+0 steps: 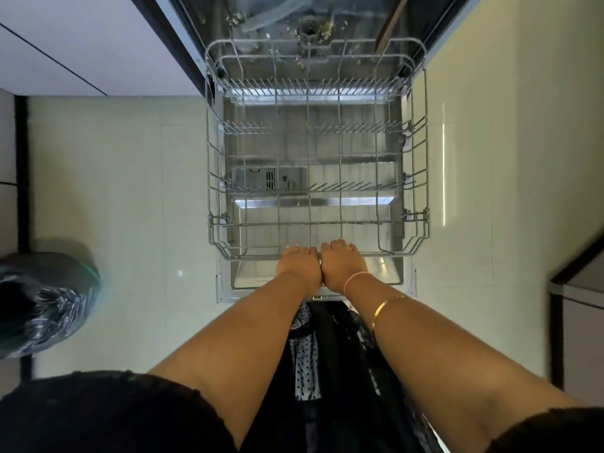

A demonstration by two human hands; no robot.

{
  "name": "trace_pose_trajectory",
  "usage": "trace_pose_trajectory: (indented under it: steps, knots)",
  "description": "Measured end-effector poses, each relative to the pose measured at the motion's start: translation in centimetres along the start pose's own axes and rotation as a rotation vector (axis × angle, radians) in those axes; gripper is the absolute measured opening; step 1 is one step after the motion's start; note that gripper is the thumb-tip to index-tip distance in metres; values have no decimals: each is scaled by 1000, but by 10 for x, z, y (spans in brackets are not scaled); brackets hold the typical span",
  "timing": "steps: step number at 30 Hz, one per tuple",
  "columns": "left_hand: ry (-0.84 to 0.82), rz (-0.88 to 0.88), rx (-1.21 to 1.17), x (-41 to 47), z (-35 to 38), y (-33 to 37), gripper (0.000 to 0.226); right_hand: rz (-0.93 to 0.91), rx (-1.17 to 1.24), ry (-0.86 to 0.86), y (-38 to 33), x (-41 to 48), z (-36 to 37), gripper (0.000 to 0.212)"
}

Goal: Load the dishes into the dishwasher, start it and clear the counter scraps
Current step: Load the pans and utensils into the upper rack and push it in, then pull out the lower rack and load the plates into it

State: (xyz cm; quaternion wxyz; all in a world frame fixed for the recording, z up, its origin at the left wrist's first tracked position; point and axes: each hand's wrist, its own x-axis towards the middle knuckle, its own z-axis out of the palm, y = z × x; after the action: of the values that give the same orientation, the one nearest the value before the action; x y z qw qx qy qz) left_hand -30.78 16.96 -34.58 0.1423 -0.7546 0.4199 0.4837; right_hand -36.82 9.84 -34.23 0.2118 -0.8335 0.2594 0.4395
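Here, bent over an open dishwasher (434, 34) and gripping the empty lower rack (425, 191) by its front rail: left hand (299, 266) and right hand (343, 263) side by side and touching, with fingers curled over the wire at mid-rail, probably to roll the rack evenly on its runners rather than skew it. Just beyond the hands, rack standing out over the lowered door (385, 273), with the detergent dispenser (271, 179) showing through the wires. Farther ahead, food scraps (323, 31) scattered round the filter on the tub floor. Well off to the left of the hands, a bin (42, 299) lined with a black bag, handy for scraps. On the right wrist, a pink band (354, 279) and a gold bangle (385, 305). Loading apparently not yet begun; no dishes in view.
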Motion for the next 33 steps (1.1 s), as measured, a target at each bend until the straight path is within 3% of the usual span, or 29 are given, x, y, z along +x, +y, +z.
trace_pose_trajectory:
  steps: [5, 20, 33]
  knots:
    - [64, -69, -29, -45, -37, 7, 64, -50, -73, 119, -10, -41, -46, 49]
    - [565, -227, -49, -227, -189, 4, 62, -290, -228, 494, -74, -185, -223, 49]
    - [814, -310, -133, -306, -241, -106, 57, -463, -413, 775, -203, -212, -295, 35]
